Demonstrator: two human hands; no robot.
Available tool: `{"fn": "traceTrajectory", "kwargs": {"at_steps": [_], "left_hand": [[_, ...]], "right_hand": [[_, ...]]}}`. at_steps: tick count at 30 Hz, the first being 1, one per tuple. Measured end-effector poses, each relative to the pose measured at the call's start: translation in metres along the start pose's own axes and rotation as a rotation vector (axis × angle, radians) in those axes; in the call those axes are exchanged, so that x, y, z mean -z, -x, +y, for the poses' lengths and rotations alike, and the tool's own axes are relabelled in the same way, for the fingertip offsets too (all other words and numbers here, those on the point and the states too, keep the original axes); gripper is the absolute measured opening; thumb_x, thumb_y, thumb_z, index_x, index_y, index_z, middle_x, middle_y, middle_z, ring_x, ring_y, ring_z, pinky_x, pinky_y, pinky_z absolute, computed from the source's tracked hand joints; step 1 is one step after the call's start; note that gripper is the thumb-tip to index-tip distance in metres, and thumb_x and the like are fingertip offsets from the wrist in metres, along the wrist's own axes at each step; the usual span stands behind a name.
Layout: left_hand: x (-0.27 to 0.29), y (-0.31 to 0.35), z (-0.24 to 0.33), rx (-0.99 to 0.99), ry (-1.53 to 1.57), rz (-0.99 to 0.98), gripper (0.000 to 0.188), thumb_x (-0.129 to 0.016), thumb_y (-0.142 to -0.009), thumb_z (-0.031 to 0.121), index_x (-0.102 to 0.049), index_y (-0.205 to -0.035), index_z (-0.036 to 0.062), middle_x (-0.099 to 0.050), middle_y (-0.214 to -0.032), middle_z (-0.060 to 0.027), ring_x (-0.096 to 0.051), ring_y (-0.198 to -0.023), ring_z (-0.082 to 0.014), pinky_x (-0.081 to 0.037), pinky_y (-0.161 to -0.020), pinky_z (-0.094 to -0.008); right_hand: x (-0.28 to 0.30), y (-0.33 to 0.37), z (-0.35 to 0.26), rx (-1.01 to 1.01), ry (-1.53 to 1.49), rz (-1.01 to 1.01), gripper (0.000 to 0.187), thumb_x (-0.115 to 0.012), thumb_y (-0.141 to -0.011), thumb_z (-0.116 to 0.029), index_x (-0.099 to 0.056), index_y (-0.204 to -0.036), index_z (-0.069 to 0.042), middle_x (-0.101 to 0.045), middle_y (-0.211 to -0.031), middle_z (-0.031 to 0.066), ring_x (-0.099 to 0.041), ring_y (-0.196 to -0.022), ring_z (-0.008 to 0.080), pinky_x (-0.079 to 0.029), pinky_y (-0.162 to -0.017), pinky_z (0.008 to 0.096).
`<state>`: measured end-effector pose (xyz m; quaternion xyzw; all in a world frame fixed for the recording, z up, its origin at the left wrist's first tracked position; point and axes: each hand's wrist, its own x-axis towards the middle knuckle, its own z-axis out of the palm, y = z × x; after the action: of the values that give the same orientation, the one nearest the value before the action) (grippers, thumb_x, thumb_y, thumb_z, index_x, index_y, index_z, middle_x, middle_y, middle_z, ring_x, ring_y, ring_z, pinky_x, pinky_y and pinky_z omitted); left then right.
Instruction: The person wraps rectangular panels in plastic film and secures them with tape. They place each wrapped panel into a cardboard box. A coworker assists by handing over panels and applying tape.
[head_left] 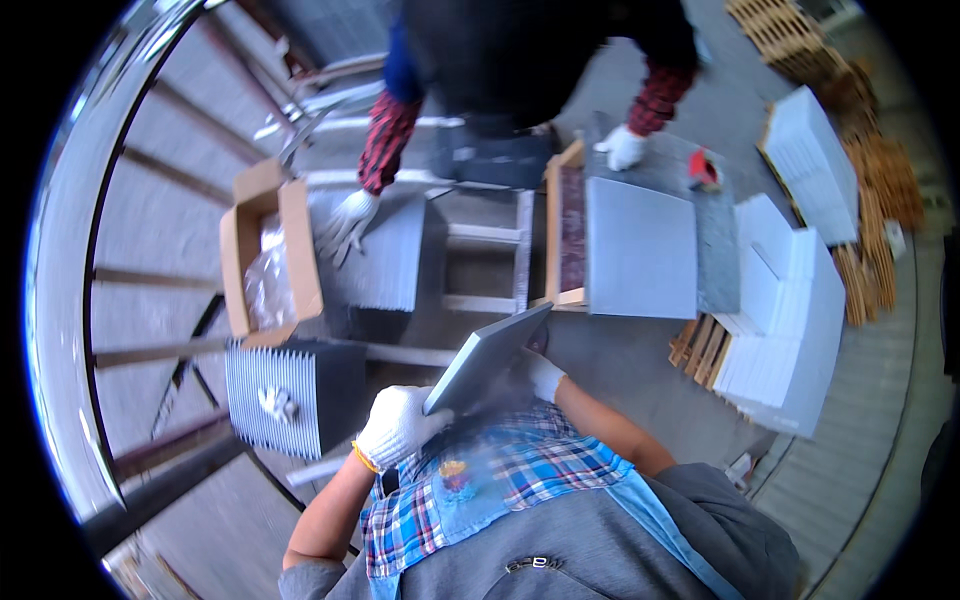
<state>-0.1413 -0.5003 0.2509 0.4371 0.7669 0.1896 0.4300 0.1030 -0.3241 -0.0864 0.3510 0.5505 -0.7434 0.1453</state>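
Observation:
Before my body a flat grey panel (490, 352) is held tilted, one long edge facing up. My left hand (405, 424), in a white knit glove with a yellow cuff edge, grips its near left end, the thumb over the edge. At the other end is my right hand (543, 375), also gloved; its fingers are mostly hidden behind the panel. Across from me a co-worker's gloved hand (348, 224) rests on a stack of grey panels (385, 260). The other gloved hand (622, 148) touches the surface beside a pale flat panel (642, 248).
At left, an open cardboard box (303, 255) holds clear plastic, and loose white gloves (278, 404) lie on a ribbed grey stack (300, 375). A red-handled tool (704, 170) sits on the worktop (718, 255). White panel stacks (795, 330) on wooden pallets (697, 352) stand right.

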Motion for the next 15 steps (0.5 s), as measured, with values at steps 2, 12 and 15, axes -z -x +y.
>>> {"fn": "traceTrajectory", "kwargs": {"at_steps": [2,12,15], "left_hand": [[-0.006,-0.026,0.013,-0.026,-0.002,-0.053,0.031,-0.076,-0.086,0.03,-0.077,-0.093,-0.0007,-0.073,-0.075,-0.0155,-0.072,-0.066,-0.0264,-0.056,-0.066,-0.0363],[-0.069,-0.177,0.089,-0.019,0.489,0.025,0.042,-0.081,-0.087,0.025,-0.068,-0.113,-0.0055,-0.072,-0.093,-0.0075,-0.064,-0.081,-0.0123,-0.054,-0.074,-0.0307],[-0.112,-0.243,0.095,-0.016,0.539,0.225,0.038,-0.078,-0.09,0.027,-0.069,-0.109,-0.0045,-0.072,-0.092,-0.0054,-0.063,-0.08,-0.0125,-0.052,-0.074,-0.0309]], "right_hand": [[0.018,0.022,0.01,-0.15,-0.622,0.211,0.025,-0.047,-0.1,-0.006,-0.064,-0.119,-0.007,-0.068,-0.095,0.0079,-0.065,-0.082,0.019,-0.055,-0.078,0.0367],[0.142,0.197,-0.053,-0.079,-0.293,0.874,0.028,-0.051,-0.087,0.003,-0.072,-0.104,-0.005,-0.064,-0.074,0.003,-0.058,-0.058,0.013,-0.045,-0.051,0.0278],[0.205,0.217,-0.076,-0.016,-0.053,1.035,0.027,-0.049,-0.086,0.0,-0.073,-0.099,-0.003,-0.064,-0.069,0.0062,-0.059,-0.056,0.0157,-0.046,-0.052,0.0318]]}}
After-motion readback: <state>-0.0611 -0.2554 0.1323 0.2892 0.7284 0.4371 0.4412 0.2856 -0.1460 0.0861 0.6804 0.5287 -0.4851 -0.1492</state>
